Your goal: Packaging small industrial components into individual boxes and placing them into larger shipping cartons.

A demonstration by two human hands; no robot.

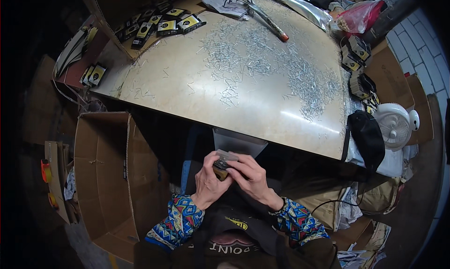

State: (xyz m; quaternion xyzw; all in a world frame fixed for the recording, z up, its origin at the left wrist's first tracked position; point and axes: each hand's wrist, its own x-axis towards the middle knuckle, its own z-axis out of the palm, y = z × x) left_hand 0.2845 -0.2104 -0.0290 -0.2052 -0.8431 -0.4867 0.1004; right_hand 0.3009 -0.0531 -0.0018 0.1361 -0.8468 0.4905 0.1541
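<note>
Close to my body, below the table's front edge, both hands meet around one small black and yellow box [220, 174]. My left hand [208, 182] wraps its side, with fingers curled. The fingers of my right hand [251, 176] press on its upper part, where a clear plastic piece [227, 155] sticks out. Small shiny bits seem to show inside, too small to make out. Many small bent metal pins [253, 58] lie scattered over the pale tabletop [178, 114] in front of me.
A hand rake [267, 21] with a red handle end lies at the table's back. Several boxes [166, 27] fill a carton at the far left. An open carton [103, 175] stands left of me. At right are a black pouch [368, 135] and a white fan [393, 126].
</note>
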